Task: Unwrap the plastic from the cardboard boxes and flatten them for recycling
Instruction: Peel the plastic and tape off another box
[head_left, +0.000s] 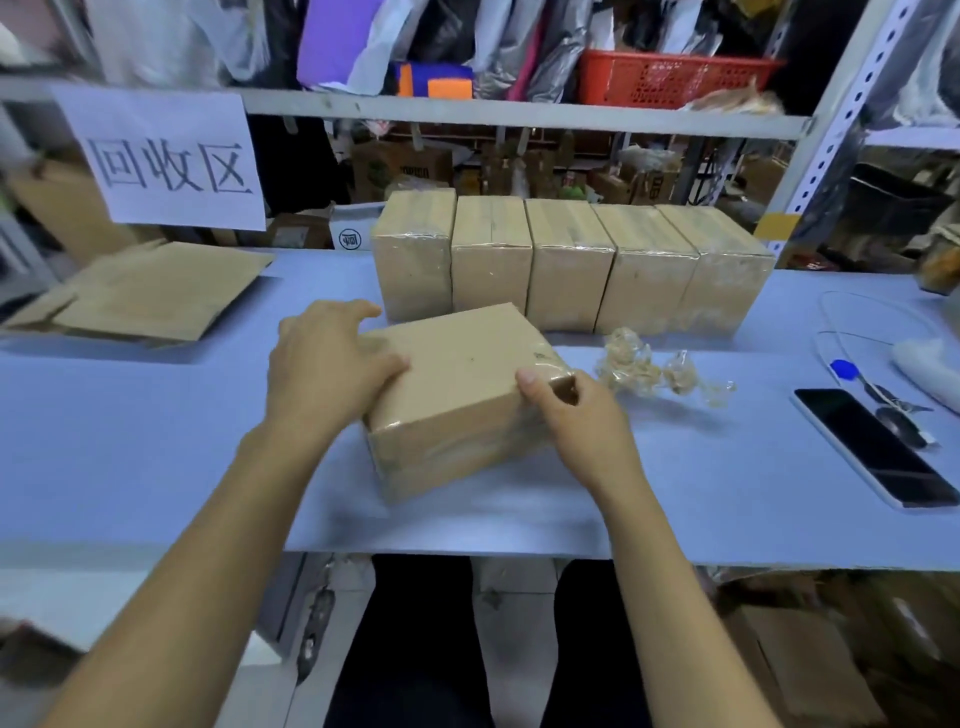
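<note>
The left grip (332, 358) lies flat, fingers straight, on the wrapped box (457, 400); the right grip (576, 415) pinches plastic at its corner. Between both grips, the box sits on the surface (156, 441).

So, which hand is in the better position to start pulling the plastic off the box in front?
Probably the right hand: its thumb and fingers already pinch the wrinkled plastic wrap at the right top corner of the front box. The left hand lies flat on the box's left side, better for steadying it.
</note>
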